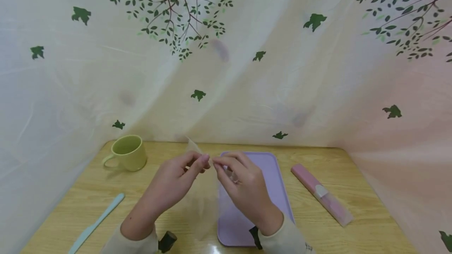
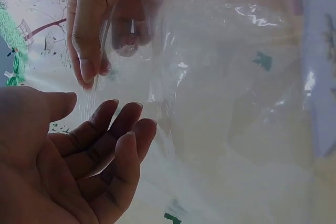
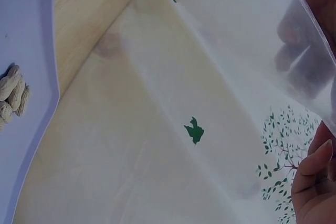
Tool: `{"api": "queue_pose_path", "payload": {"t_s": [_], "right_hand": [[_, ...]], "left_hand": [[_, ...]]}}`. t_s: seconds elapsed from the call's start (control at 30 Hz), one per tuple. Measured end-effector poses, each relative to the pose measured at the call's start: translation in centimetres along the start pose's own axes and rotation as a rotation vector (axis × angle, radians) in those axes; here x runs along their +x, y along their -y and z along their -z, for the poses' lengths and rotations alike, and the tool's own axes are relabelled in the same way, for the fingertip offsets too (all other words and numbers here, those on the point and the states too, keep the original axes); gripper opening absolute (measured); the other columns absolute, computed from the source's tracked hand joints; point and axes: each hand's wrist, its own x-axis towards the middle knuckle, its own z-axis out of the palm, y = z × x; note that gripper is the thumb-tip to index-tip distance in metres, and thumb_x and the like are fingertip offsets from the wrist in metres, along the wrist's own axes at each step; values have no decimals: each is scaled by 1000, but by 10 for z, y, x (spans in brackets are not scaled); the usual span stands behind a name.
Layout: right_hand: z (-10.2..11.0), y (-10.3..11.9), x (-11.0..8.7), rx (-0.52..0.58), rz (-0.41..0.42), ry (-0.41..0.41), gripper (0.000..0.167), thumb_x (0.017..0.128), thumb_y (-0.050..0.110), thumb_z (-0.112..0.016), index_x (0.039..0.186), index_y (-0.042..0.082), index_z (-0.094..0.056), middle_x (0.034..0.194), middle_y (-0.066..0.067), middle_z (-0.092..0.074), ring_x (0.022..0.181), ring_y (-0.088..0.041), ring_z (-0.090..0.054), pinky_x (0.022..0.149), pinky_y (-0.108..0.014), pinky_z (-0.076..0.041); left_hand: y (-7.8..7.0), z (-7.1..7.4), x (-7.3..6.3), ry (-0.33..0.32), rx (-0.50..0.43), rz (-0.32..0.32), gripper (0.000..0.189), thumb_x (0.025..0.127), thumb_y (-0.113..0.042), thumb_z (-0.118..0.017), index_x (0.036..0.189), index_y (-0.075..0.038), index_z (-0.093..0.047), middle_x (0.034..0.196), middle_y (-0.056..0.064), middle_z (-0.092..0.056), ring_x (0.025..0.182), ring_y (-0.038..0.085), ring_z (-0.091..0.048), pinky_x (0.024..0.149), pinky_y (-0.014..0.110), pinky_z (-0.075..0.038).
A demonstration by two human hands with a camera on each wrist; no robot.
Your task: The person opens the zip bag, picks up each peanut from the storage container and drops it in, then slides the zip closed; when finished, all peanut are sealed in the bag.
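A clear plastic bag (image 2: pixel 236 87) hangs between my two hands over the table, one corner standing up above the fingers in the head view. My right hand (image 1: pixel 248 183) pinches its ridged upper edge between thumb and fingers, some fingers showing through the film in the left wrist view. My left hand (image 1: pixel 173 179) is right beside that edge. Its thumb (image 2: pixel 63 106) stands apart from the loosely bent fingers (image 2: pixel 123 156), which overlap the bag in the left wrist view. Under the right hand lies a lilac tray (image 1: pixel 273 183); several peanuts (image 3: pixel 14 92) are on it.
A green mug (image 1: pixel 128 154) stands at the back left. Nearer on that side lies a light blue knife (image 1: pixel 97 222). A slim pink case (image 1: pixel 321 193) with a translucent end lies right of the tray. The patterned curtain (image 1: pixel 226 101) hangs behind the table.
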Motion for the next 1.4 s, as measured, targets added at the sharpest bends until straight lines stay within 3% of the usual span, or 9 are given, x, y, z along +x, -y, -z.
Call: {"api": "queue_pose_path", "payload": {"t_s": [0.3,0.63,0.9,1.1,1.23,1.4], "right_hand": [[0,0,0,12,-16,-12,16,96,-1,-76,110,7,-79,102,-5,-73,74,-10,-66,62,-10,-54],[1,0,1,-2,15,-11,14,96,-1,-76,109,5,-79,102,-6,-73,75,-11,-68,64,-10,-57],[0,0,1,-23,74,-16,10,100,2,-73,108,2,-78,102,-7,-72,73,-10,-67,63,-13,-58],[-1,0,0,-37,72,-19,10,101,3,-72,109,2,-78,102,-7,-72,72,-10,-68,65,-10,-57],[-2,-1,-2,-103,107,-5,13,104,8,-68,111,4,-79,100,-6,-71,70,-8,-64,64,-9,-55],[-4,0,-2,-162,151,-3,16,106,11,-65,111,5,-79,100,-6,-73,71,-9,-66,65,-12,-56]], "left_hand": [[4,-1,0,-2,2,-35,38,113,-52,-47,113,-28,-76,106,-3,-80,100,10,-73,85,37,-63],[2,1,2,23,-11,28,45,113,-57,-42,111,-27,-76,108,-5,-79,105,14,-73,87,40,-62],[2,0,2,20,-26,14,42,113,-55,-44,112,-28,-76,108,-6,-80,107,12,-74,90,41,-63],[4,-1,3,46,-77,22,41,113,-54,-45,119,-26,-75,111,-3,-80,108,13,-74,92,41,-64],[4,0,4,74,-118,58,41,112,-55,-46,120,-26,-74,112,0,-79,106,13,-73,90,36,-62],[3,1,5,97,-172,52,37,113,-48,-49,118,-21,-74,112,3,-78,106,13,-72,92,33,-61]]}}
